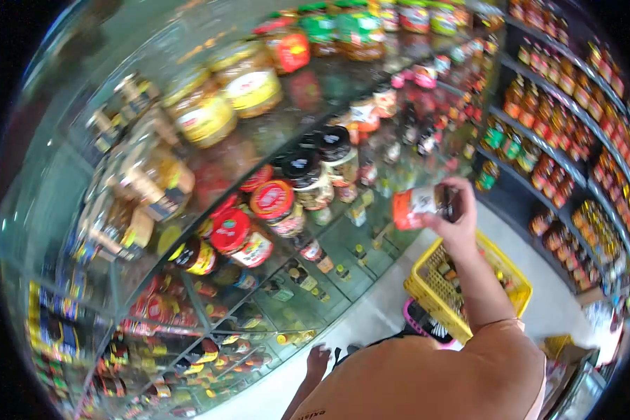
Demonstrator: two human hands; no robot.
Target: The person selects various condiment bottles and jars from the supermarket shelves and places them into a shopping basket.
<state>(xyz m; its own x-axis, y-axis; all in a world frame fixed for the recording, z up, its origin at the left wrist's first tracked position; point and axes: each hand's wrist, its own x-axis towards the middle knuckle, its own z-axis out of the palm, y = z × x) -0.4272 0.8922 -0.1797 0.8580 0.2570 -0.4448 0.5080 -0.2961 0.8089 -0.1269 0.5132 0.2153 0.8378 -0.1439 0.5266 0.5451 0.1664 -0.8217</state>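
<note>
My right hand (456,211) is closed around a jar (421,205) with an orange end, a pale label and dark contents. The jar is tipped on its side in the air, in front of the glass shelves and above the yellow basket (427,297). Low beside my body hangs my left hand (318,360), its fingers loosely apart and nothing visible in them. Nearest the held jar on the shelf are black-lidded jars (334,150) and small bottles. Red-lidded jars (239,236) stand farther left.
Glass shelves (294,150) full of jars and bottles run along the left. A dark rack (560,147) of bottles curves along the right. The yellow basket on the floor holds several jars; a pink-rimmed black basket (427,322) sits close to it. Boxed jars (157,178) stand at far left.
</note>
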